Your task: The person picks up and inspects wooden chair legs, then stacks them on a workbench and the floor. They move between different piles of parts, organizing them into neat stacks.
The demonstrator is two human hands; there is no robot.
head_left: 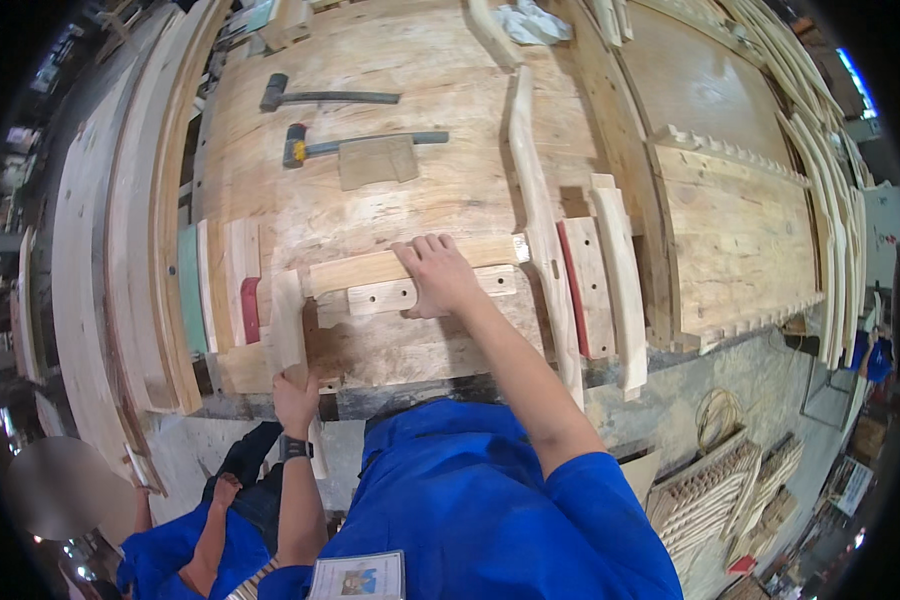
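Note:
My right hand is closed over a pale wooden rail that lies crosswise on the workbench. Against its near side sits a drilled wooden block with dark holes. My left hand grips the lower part of an upright wooden leg at the bench's near edge. The rail's left end meets this leg; whether they are joined I cannot tell. Beyond the rail's right end runs a long curved wooden post with a slot in it.
Two hammers and a brown flat piece lie farther back. Red-edged blocks flank the work on both sides. Long boards stand at left. A co-worker in blue is at lower left. Slatted wooden parts sit on the floor.

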